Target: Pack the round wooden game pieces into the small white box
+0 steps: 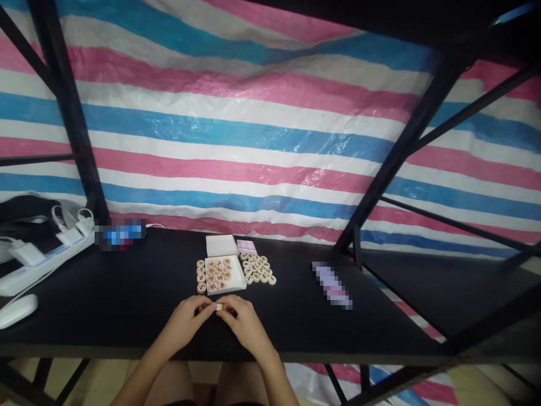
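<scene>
Between my left hand point(191, 317) and my right hand point(240, 316), a pale xiangqi piece point(218, 307) is pinched on edge by the fingertips of both; its face cannot be read. Just beyond my hands lies a white open box point(238, 275) with several red-marked xiangqi pieces point(220, 278) in rows inside. A column of red-marked pieces point(200, 278) lines the box's left side. To its right, dark-marked pieces point(258, 269) lie in a close group on the black table. Behind the box rests a white lid point(222, 246), beside a pink printed card point(246, 247).
The black table point(139, 304) has a white power strip point(46, 262) with plugs and a white mouse point(19, 311) at left. One blurred-out object point(120, 234) lies at back left, another point(332, 285) at right. Black metal posts point(372, 186) and a striped sheet point(236, 146) stand behind.
</scene>
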Demonstrator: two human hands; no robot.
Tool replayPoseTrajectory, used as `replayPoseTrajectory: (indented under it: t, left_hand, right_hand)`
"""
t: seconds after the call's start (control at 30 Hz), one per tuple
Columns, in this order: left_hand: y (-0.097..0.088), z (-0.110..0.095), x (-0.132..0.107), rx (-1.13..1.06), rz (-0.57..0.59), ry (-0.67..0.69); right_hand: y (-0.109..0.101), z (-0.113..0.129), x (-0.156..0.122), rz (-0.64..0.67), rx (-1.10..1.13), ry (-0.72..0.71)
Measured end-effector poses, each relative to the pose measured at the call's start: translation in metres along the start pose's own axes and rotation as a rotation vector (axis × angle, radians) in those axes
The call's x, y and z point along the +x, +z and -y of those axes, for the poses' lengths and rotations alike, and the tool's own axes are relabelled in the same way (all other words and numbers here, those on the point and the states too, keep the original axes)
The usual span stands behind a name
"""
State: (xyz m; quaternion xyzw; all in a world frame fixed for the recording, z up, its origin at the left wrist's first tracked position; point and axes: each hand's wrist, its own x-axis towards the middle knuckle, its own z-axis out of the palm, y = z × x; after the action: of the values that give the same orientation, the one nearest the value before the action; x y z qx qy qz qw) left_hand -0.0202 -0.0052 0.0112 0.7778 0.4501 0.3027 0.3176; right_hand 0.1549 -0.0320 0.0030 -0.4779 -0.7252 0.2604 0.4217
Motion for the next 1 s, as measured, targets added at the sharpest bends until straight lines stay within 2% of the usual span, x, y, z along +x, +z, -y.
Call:
replayPoseTrajectory:
  t: [0.13, 0.37, 0.57, 0.83, 1.0]
  left_hand:
    - [0.000, 0.001, 0.002, -0.049, 0.003, -0.013]
    - [-0.002, -0.003, 0.000, -0.063, 0.018, 0.013]
    - [-0.001, -0.004, 0.000, -0.035, -0.030, -0.010]
    - [0.000, 0.002, 0.001, -0.079, 0.010, -0.023]
    - [0.001, 0.005, 0.001, -0.043, 0.000, 0.001]
  right_hand:
    - [-0.001, 0.005, 0.000, 0.027, 0.045, 0.002]
    - [-0.002, 0.005, 0.000, -0.002, 0.086, 0.010]
    - [-0.001, 0.001, -0.001, 0.004, 0.033, 0.006]
    - [-0.002, 0.000, -0.002, -0.005, 0.048, -0.099]
    - [0.001, -0.004, -0.003, -0.027, -0.036, -0.019]
